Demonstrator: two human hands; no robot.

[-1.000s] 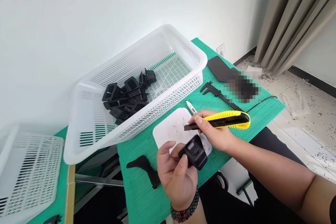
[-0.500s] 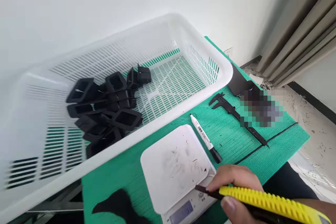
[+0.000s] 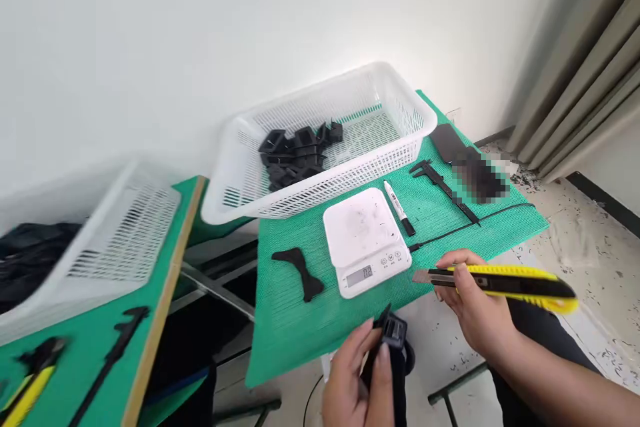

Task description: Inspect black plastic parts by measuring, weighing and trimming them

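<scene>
My left hand is closed around a small black molded part, held up in front of the table's near edge. A rectangular end with an opening faces up; fingers cover much of the rest. My right hand grips a yellow and black utility knife, its blade out and pointing left. The blade tip is just beyond the near right corner of the white digital scale, apart from the black part. Left of the scale, a curved black piece lies flat on the green mat.
A white slotted basket with several black parts stands behind the scale. A marker, black caliper and cable lie to the right. Another table at left bears a basket, caliper and yellow-handled tool.
The view has pulled back and shows more at left. My left hand with the black part has come into view. The knife has moved off the scale's front corner and turned over.
</scene>
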